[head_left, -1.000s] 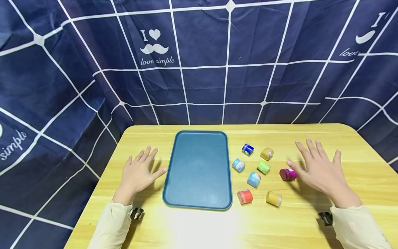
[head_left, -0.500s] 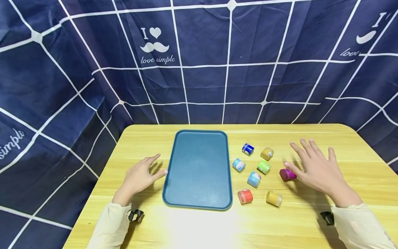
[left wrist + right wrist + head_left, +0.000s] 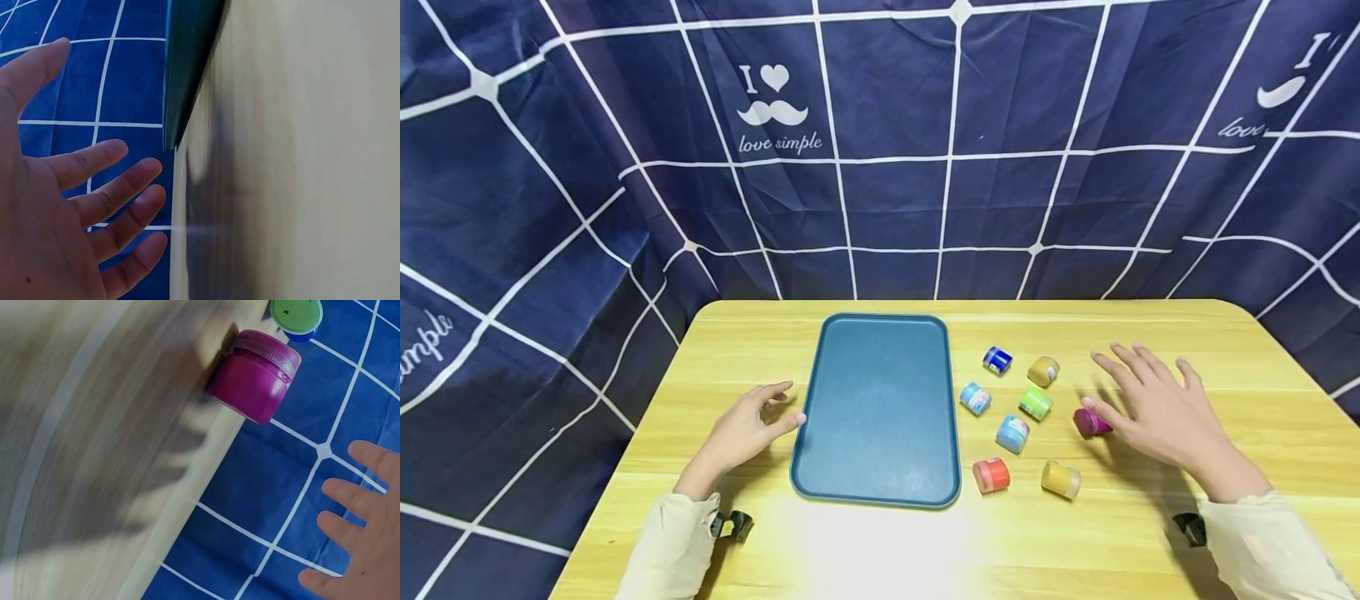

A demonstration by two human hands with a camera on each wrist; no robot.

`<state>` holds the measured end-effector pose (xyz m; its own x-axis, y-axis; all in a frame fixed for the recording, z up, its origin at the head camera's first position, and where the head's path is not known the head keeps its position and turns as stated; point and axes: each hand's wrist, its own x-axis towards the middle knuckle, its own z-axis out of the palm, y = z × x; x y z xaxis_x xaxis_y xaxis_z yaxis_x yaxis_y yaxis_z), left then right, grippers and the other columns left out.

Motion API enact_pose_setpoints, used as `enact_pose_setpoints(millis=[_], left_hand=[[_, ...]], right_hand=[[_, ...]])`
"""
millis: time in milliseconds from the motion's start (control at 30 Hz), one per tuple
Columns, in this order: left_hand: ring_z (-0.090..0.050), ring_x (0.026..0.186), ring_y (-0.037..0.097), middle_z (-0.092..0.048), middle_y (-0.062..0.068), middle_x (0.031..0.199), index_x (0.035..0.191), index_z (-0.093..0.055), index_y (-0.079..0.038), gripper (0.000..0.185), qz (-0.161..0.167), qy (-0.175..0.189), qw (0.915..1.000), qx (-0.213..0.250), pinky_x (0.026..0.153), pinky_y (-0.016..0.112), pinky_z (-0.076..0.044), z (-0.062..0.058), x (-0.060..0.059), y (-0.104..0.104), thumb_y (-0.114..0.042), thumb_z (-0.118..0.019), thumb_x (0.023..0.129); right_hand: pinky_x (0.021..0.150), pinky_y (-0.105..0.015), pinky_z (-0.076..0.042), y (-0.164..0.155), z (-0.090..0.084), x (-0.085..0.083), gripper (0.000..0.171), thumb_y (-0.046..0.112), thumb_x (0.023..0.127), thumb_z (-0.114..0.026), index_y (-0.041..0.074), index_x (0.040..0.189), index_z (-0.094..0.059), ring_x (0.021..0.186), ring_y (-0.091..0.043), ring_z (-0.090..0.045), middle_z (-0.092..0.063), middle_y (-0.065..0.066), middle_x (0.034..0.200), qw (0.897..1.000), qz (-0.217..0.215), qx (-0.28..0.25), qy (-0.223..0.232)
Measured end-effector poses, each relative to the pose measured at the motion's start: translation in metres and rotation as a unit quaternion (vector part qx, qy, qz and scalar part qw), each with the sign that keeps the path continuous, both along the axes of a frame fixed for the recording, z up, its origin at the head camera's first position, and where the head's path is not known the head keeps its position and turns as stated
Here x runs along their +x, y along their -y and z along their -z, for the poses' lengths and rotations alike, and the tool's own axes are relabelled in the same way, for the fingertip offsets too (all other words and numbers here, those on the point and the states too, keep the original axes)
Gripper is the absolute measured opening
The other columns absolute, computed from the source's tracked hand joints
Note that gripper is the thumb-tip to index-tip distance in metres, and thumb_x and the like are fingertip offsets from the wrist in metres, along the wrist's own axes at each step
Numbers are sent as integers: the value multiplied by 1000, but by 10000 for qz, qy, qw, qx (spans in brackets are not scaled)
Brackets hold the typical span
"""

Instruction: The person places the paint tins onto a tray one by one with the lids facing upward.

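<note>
On the surface [image 3: 748, 329], the left hand [image 3: 741, 429] is at nine o'clock from the tray [image 3: 878, 400]. It holds nothing; the fingers are loosely bent, with the thumb well apart from them. The thumb tip is just beside the tray's rim; whether it touches, I cannot tell. The tray lies flat and is probably stiff, light and a little slippery; its raised rim, at nine and three o'clock, should give the best hold.

Next, between two and four o'clock from the tray, the small jars [image 3: 1013, 434] are scattered. Further to the right, at three o'clock, the purple jar [image 3: 1088, 422] seems to lie on its side. I judge it light, hard and smooth, so it may roll; taking it around the body would be safest.

The right hand [image 3: 1168, 417] is at three o'clock from this jar, partly covering it in the head view. Its fingers are spread quite wide, holding nothing; the right wrist view shows them apart from the jar.
</note>
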<state>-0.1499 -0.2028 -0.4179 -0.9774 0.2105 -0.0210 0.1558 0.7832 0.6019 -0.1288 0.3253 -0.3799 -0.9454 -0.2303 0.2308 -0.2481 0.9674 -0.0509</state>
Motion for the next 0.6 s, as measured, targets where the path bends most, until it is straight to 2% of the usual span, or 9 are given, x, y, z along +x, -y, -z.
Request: enact_pose_setpoints(millis=[267,600], left_hand=[[-56,112,27,-62,8,123,138,-53,-13,64,35,144,9995,296,92,47,-45,3,0,-1,-48,-67,86],[-55,110,25,-63,10,124,134,-56,-9,60,15,331,9969,707,94,42,-43,12,-1,-1,-42,-70,85]], right_hand=[[97,-68,-21,0,6,-1,64,51,91,-57,12,140,-45,130,-47,-36,-42,-24,143,9999,-121,-38,-15],[95,-67,-22,-2,10,-2,63,51,90,-59,14,139,-47,127,-45,-39,-44,-22,142,9997,-212,-23,-73]])
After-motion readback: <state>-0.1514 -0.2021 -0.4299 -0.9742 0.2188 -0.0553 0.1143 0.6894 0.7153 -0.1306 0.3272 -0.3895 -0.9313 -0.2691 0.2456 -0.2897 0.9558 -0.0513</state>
